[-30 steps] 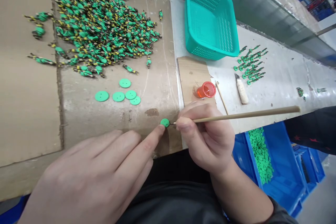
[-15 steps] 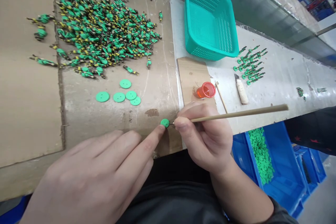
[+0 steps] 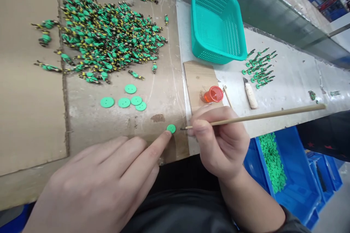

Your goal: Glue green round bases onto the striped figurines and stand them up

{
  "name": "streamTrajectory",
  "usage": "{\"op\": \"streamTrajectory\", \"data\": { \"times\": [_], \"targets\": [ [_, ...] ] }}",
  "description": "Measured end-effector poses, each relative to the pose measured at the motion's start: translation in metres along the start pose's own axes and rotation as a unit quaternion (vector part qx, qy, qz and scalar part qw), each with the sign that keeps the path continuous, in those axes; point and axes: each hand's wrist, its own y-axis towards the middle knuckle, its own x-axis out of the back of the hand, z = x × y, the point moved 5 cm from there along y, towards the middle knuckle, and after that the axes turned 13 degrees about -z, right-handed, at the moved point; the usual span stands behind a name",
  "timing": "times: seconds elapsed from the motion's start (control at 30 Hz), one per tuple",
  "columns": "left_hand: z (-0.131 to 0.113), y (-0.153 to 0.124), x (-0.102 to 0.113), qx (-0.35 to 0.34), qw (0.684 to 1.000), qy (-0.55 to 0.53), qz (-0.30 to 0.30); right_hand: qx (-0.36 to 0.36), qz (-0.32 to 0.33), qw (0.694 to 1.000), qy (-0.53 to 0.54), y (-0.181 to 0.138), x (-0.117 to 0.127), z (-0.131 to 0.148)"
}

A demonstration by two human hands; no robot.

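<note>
My left hand [image 3: 109,178] lies flat on the cardboard with its fingers stretched out. Its index fingertip presses the near edge of a small green disc [image 3: 171,128]. My right hand [image 3: 218,142] pinches a long thin wooden brush [image 3: 257,117], whose dark tip hovers just right of that disc. A small orange cup [image 3: 214,94] stands on a cardboard scrap behind the right hand. Several larger green discs [image 3: 124,100] lie further left on the cardboard.
A big heap of green, yellow and black figures [image 3: 106,40] covers the far cardboard. A teal basket [image 3: 216,22] stands at the back. Painted green pieces [image 3: 259,67], a knife [image 3: 250,93] and a stick lie to the right. A blue bin of green discs [image 3: 273,164] sits below the table edge.
The brush tip has drawn back a little to the right, away from the small green disc. My left index finger stays on the disc.
</note>
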Motion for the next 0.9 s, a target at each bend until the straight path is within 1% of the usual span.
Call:
{"op": "streamTrajectory", "data": {
  "times": [0.13, 0.2, 0.27, 0.37, 0.43, 0.57, 0.63, 0.73, 0.9],
  "targets": [
    [0.001, 0.0, -0.001, 0.003, 1.0, -0.001, 0.022, -0.031, -0.065, 0.997, 0.039, -0.001, 0.005, -0.001],
    [0.001, 0.002, 0.001, -0.004, 1.0, -0.004, 0.014, -0.037, -0.087, 0.994, 0.061, -0.001, 0.006, -0.001],
    [0.001, 0.005, 0.004, -0.015, 1.0, -0.003, -0.001, -0.027, -0.103, 0.991, 0.078, -0.002, 0.007, 0.0],
    [-0.001, 0.009, 0.008, -0.036, 0.999, 0.0, -0.011, -0.016, -0.11, 0.991, 0.076, -0.003, 0.012, 0.003],
    [-0.001, 0.011, 0.01, -0.031, 0.999, -0.012, -0.018, -0.021, -0.1, 0.992, 0.077, -0.005, 0.017, 0.005],
    [0.002, 0.014, 0.015, 0.024, 0.997, -0.059, -0.037, -0.004, -0.039, 0.998, 0.045, -0.008, 0.025, 0.015],
    [0.0, 0.018, 0.015, 0.007, 0.998, -0.049, -0.03, 0.01, 0.0, 1.0, 0.01, -0.008, 0.025, 0.018],
    [-0.006, 0.027, 0.014, -0.05, 0.998, -0.009, -0.026, 0.028, 0.053, 0.998, -0.029, -0.009, 0.019, 0.021],
    [-0.01, 0.037, 0.015, -0.072, 0.997, 0.017, -0.029, 0.042, 0.087, 0.994, -0.053, -0.01, 0.01, 0.019]
  ]
}}
